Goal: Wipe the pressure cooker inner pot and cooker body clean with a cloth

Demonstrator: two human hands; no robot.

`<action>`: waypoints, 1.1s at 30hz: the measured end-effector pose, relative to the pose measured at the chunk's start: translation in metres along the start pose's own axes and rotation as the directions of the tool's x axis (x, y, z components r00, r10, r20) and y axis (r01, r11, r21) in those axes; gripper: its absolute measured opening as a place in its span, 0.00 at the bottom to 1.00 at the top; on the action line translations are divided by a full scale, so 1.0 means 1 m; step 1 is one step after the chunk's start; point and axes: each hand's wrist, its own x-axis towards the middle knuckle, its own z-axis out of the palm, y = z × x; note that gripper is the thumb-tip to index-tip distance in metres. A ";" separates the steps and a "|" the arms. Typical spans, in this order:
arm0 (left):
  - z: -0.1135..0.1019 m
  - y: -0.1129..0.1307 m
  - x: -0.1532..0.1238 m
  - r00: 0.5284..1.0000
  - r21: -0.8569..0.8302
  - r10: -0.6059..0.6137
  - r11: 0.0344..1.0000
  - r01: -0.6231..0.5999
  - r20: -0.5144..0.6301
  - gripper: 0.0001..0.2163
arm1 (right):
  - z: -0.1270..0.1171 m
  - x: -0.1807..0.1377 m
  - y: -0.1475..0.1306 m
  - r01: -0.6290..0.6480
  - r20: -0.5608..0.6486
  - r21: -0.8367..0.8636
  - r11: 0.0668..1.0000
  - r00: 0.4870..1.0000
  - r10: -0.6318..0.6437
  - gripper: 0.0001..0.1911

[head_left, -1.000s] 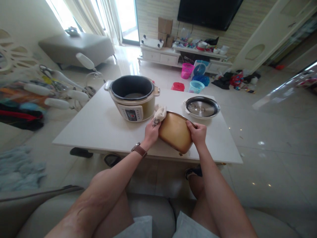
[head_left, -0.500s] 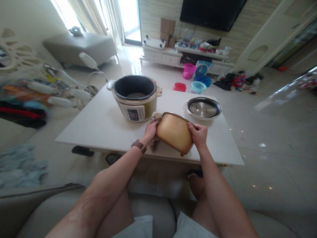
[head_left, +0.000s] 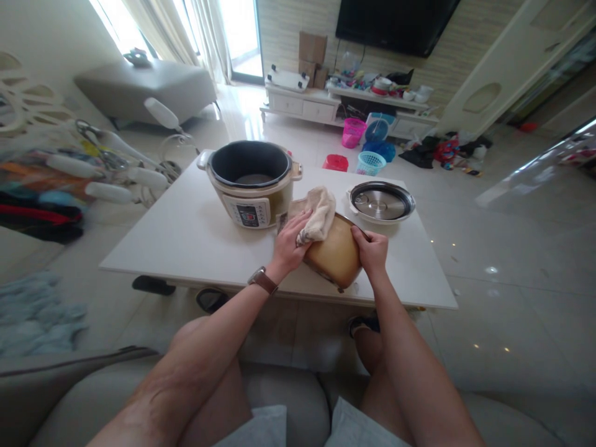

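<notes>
A golden-brown inner pot (head_left: 336, 256) is tipped on its side on the white table (head_left: 186, 239), its bottom towards me. My right hand (head_left: 371, 249) grips the pot's right rim. My left hand (head_left: 289, 241) presses a beige cloth (head_left: 316, 212) against the upper left of the pot, fingers closed on the cloth. Just behind my left hand stands the open electric cooker (head_left: 249, 181) with its dark inside showing. The cooker's round lid (head_left: 380, 201) lies flat on the table to the right.
A folded drying rack with white handles (head_left: 116, 171) stands left of the table. Coloured baskets (head_left: 369, 162) sit on the floor beyond it, before a white TV cabinet (head_left: 321, 105). My knees and a grey sofa edge fill the bottom.
My left hand has brought the cloth from the pot's lower left side up onto its top. The pot has stayed tipped in my right hand.
</notes>
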 end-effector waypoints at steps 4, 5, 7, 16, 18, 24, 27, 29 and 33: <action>0.006 -0.017 0.006 0.940 -0.160 -0.323 0.940 0.303 -0.115 0.21 | 0.001 -0.001 -0.003 0.009 -0.022 0.005 1.000 1.000 -0.008 0.36; 0.007 -0.022 0.007 0.912 -0.200 -0.389 0.911 0.360 -0.128 0.20 | 0.001 -0.001 -0.004 0.008 -0.022 0.004 1.000 1.000 -0.008 0.36; 0.009 -0.030 0.007 0.866 -0.242 -0.480 0.865 0.440 -0.141 0.19 | 0.001 0.000 -0.004 0.009 -0.020 -0.001 1.000 1.000 -0.009 0.36; 0.010 -0.034 0.005 0.846 -0.230 -0.513 0.850 0.475 -0.147 0.20 | 0.001 -0.001 -0.001 0.018 -0.020 -0.001 1.000 1.000 -0.018 0.36; 0.010 -0.034 0.005 0.847 -0.225 -0.512 0.850 0.476 -0.145 0.19 | 0.001 -0.001 -0.002 0.016 -0.018 0.001 1.000 1.000 -0.016 0.36; 0.009 -0.034 0.005 0.842 -0.229 -0.521 0.844 0.485 -0.141 0.19 | 0.001 -0.001 -0.005 -0.002 -0.020 0.021 1.000 1.000 0.003 0.35; 0.009 -0.033 0.006 0.842 -0.226 -0.520 0.845 0.484 -0.141 0.19 | 0.001 -0.002 -0.005 -0.005 -0.023 0.021 1.000 1.000 0.005 0.35; 0.010 -0.033 0.006 0.844 -0.231 -0.517 0.847 0.479 -0.143 0.19 | 0.001 -0.002 -0.005 -0.004 -0.024 0.026 1.000 1.000 0.004 0.35; 0.011 -0.036 0.006 0.859 -0.240 -0.493 0.858 0.454 -0.137 0.20 | 0.002 -0.002 -0.004 -0.006 -0.025 0.041 0.999 1.000 0.007 0.35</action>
